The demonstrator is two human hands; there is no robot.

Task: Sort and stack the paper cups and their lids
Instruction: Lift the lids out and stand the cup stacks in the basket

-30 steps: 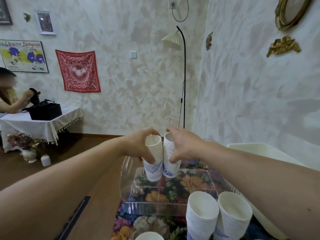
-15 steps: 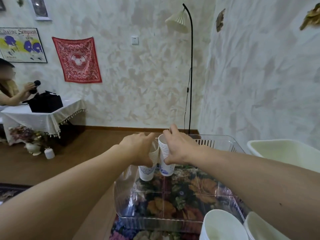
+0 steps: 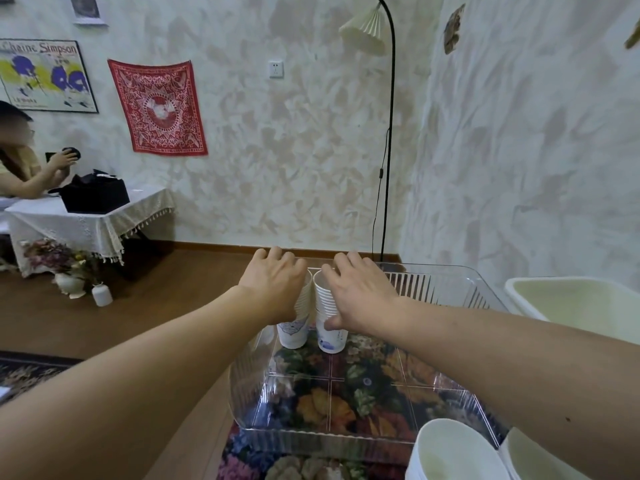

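Note:
Two stacks of white paper cups with blue print stand upright side by side at the far left of a clear plastic tray (image 3: pixel 450 273). My left hand (image 3: pixel 273 285) hovers over the left cup stack (image 3: pixel 293 336), fingers stretched out flat and hiding its top. My right hand (image 3: pixel 360 296) lies against the right cup stack (image 3: pixel 327 306), fingers spread past its rim and only the thumb touching its side. Two more cup stacks show at the bottom right: a nearer one (image 3: pixel 450 452) and one cut off by my arm (image 3: pixel 526 459). No lids are visible.
The tray rests on a floral tablecloth (image 3: pixel 304 465). A white plastic tub (image 3: pixel 571 299) sits to the right by the wall. A floor lamp (image 3: pixel 389 150) stands behind the tray. At far left a person (image 3: pixel 20 161) sits at a cloth-covered table.
Both hands lowered the two stacks onto the tray floor. Fingers that were wrapped around the cups have straightened and spread. The camera has tilted down and closer.

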